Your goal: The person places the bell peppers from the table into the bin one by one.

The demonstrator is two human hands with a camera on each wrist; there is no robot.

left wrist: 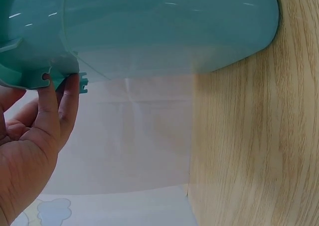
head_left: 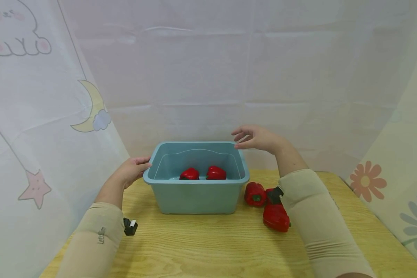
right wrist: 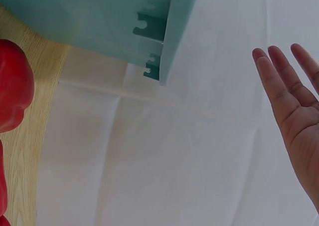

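The left hand [head_left: 133,170] gripped the blue tub [head_left: 196,195] at its rim, steadying it; the right hand [head_left: 255,138] hovered released above the far corner, holding nothing.

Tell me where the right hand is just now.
In the head view the right hand hovers open above the back right corner of the blue tub, apart from its rim.
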